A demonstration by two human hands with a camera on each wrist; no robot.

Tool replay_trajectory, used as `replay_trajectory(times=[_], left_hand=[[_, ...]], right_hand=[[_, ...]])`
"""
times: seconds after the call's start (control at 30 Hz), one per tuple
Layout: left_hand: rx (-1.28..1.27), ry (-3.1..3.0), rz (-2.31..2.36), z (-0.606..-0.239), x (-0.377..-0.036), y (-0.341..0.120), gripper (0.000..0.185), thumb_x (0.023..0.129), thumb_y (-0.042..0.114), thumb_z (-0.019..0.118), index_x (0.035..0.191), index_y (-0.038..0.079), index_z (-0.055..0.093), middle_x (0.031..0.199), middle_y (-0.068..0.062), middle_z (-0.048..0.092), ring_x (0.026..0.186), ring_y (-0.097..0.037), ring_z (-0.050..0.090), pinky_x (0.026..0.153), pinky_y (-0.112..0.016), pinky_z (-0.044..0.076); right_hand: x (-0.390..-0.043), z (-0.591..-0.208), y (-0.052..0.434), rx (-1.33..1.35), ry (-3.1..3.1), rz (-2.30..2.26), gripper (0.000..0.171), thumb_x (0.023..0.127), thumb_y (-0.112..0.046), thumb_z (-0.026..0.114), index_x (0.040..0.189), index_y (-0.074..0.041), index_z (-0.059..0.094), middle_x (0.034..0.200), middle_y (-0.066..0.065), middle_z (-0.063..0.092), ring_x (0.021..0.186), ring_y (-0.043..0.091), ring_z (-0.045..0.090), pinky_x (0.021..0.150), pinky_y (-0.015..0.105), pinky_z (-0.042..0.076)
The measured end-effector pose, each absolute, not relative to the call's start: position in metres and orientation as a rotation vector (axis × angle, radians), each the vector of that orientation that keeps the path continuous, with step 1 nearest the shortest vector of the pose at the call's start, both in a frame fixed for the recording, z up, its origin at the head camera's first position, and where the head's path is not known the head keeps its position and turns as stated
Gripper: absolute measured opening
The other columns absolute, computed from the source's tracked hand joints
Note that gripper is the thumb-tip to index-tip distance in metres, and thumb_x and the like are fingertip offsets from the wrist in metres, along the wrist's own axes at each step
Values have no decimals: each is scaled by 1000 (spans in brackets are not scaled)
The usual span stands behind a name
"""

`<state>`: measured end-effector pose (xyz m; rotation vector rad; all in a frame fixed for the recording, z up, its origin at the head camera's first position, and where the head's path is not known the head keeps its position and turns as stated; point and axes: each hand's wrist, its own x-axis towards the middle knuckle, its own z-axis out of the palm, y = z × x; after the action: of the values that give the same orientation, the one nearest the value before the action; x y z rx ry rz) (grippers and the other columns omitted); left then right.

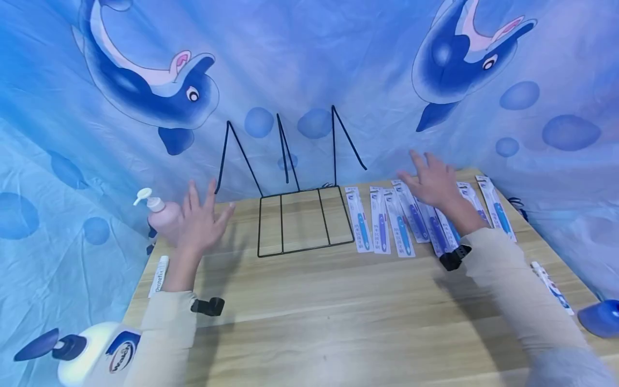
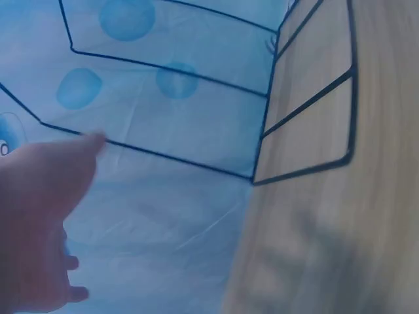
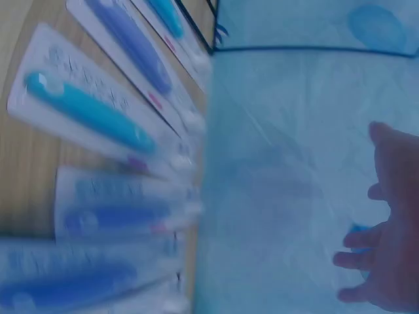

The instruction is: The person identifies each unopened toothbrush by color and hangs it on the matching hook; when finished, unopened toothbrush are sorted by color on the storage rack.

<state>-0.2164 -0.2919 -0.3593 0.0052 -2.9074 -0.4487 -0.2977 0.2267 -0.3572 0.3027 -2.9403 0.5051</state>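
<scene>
My left hand is raised with spread fingers, holding nothing, in front of a pink pump bottle. Above a row of packaged toothbrushes hovers my right hand, its fingers spread and nothing in them. The toothbrushes have blue and purple handles and lie side by side along the back right of the table. Between the hands stands a black wire rack with upright bent prongs. In the left wrist view the rack is beyond my thumb. The right wrist view shows several toothbrush packs below my hand.
A white tube lies at the table's left edge. A large white pump bottle stands at the front left. Toothpaste and a blue object are at the right edge. A blue dolphin-print curtain hangs behind the wooden table.
</scene>
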Motion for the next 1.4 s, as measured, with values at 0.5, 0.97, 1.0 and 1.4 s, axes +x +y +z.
replay_trajectory(times=[0.5,0.97,1.0,1.4], left_hand=[[84,-2941,-971,-440,-221,-263,68,92,15,66,143,-16,36,132,-38,46,120,-49,48,107,-58,39],[21,-2882,-1078,-463,-221,-257,40,85,5,68,118,-16,62,110,-29,54,108,-40,51,103,-52,44],[9,-2873,-1086,-464,-221,-257,33,84,4,67,111,-16,64,104,-28,53,104,-39,50,99,-51,45],[67,-2845,-1200,-465,-221,-248,48,83,-6,58,130,-15,55,115,-29,56,108,-40,56,100,-49,48]], right_hand=[[-342,-430,118,240,-3073,592,41,96,-39,61,110,0,65,96,17,65,81,29,62,65,38,54],[-346,-447,91,72,-3118,626,24,100,-27,56,99,-3,60,83,10,58,72,23,59,56,30,48],[-345,-444,90,65,-3107,659,24,100,-27,55,99,-3,60,83,10,58,72,23,59,56,30,48],[-297,-396,80,165,-2715,1107,38,97,-26,58,126,-1,62,108,18,68,73,25,64,57,33,53]])
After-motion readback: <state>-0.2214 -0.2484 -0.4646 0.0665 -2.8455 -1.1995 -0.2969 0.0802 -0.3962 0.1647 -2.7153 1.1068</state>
